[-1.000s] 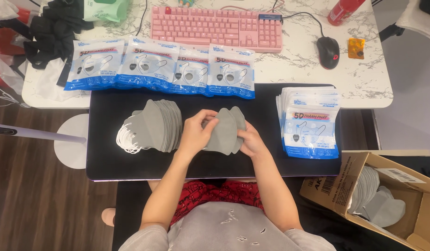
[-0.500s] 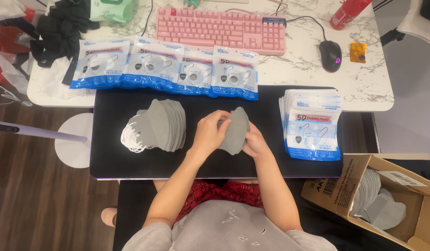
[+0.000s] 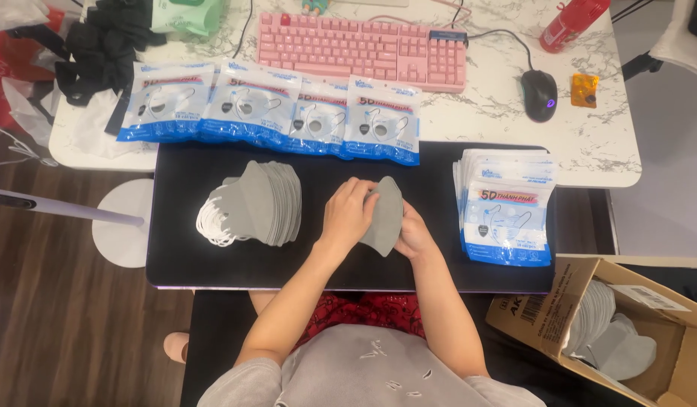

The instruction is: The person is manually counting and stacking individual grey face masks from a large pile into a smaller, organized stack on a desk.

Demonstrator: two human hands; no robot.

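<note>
Both my hands grip a small bundle of folded grey face masks point(image 3: 384, 218) over the middle of a black tabletop point(image 3: 183, 249). My left hand point(image 3: 347, 215) covers the bundle's left side, fingers curled over its top edge. My right hand point(image 3: 412, 235) holds it from below and to the right. A fanned stack of grey masks with white ear loops point(image 3: 258, 203) lies to the left of my hands. On the right of the black top stands a pile of blue-and-white mask pouches point(image 3: 507, 203).
Several filled mask pouches point(image 3: 269, 109) lie in a row along the far edge. Behind them on a white marble-pattern desk point(image 3: 627, 151) are a pink keyboard point(image 3: 363, 49), a black mouse point(image 3: 539, 94) and a red bottle point(image 3: 571, 22). An open cardboard box point(image 3: 544, 332) with grey masks sits at lower right.
The bundle of grey masks has been folded narrower and turned more upright between my hands. My hands have stayed at the middle of the black top.
</note>
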